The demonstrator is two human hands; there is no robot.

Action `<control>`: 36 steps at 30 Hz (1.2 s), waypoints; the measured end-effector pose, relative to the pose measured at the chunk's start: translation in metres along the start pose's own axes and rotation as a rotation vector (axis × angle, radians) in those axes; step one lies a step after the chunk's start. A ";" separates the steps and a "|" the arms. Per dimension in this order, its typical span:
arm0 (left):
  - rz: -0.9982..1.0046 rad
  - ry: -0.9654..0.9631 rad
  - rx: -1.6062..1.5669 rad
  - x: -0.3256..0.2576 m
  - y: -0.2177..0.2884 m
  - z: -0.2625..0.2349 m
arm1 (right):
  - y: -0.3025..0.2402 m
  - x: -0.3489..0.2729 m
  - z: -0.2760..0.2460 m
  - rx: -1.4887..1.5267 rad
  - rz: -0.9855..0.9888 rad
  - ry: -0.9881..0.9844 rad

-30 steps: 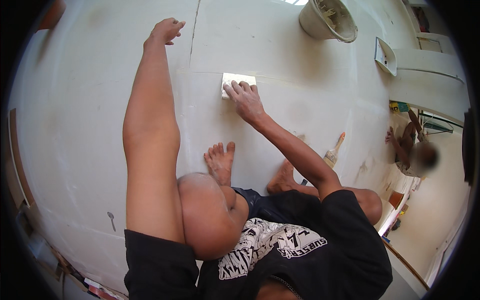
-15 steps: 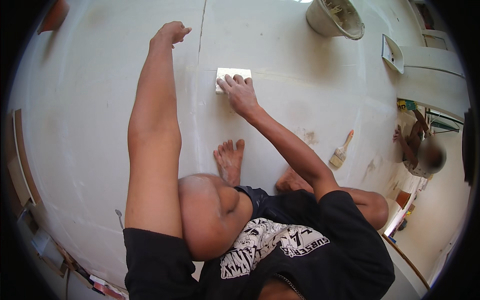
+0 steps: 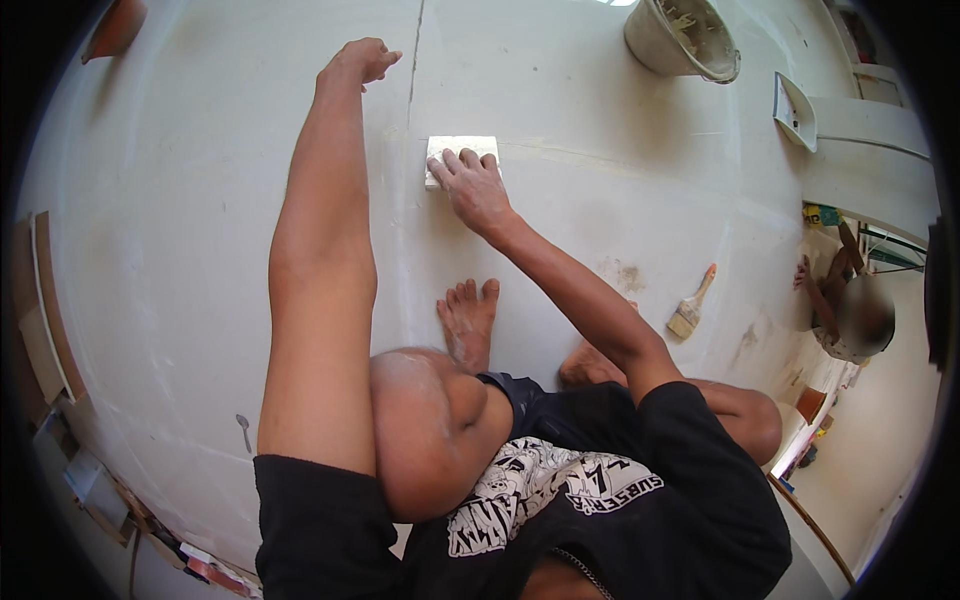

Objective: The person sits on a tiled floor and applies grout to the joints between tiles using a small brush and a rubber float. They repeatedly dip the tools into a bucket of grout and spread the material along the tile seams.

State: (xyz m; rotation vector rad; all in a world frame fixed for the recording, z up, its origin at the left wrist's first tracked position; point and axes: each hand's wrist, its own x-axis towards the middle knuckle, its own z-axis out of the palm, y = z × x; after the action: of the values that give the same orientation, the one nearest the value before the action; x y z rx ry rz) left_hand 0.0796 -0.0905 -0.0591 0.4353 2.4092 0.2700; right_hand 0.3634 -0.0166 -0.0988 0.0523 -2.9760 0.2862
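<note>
My right hand (image 3: 476,192) is closed over the near edge of a flat white rectangular block (image 3: 462,146), with dusty fingers spread across its top. The block lies on the pale, smooth floor (image 3: 560,220), beside a thin seam line. Farther forward and to the left, my left hand (image 3: 364,62) hangs loosely from a bent wrist, the left arm lying along my raised knee. One finger sticks out to the right and the thumb is apart; I see nothing in that hand. Its palm is hidden.
A paintbrush (image 3: 692,304) lies to the right of my feet. A dirty bucket (image 3: 672,45) stands far right, near a white dustpan (image 3: 793,112). A reddish-brown container (image 3: 116,30) is far left, a spoon (image 3: 244,433) near left. Another person (image 3: 848,300) is at the right.
The block has slid slightly left over the floor under my right hand. My left hand stays in about the same pose; the whole view has shifted a little.
</note>
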 end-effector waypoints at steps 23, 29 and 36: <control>0.034 -0.068 0.030 0.003 0.004 -0.008 | -0.026 0.030 -0.009 0.196 0.133 -0.070; 0.013 -0.004 0.035 0.008 0.007 -0.002 | -0.026 0.033 -0.010 0.185 0.142 -0.161; 0.076 -0.042 0.054 0.006 0.011 -0.007 | -0.019 0.025 -0.007 0.182 0.121 -0.058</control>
State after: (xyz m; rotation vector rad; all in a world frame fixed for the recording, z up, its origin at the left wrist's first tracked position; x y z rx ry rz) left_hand 0.0730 -0.0784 -0.0541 0.5519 2.3662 0.2276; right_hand 0.3404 -0.0344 -0.0843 -0.1016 -3.0065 0.5794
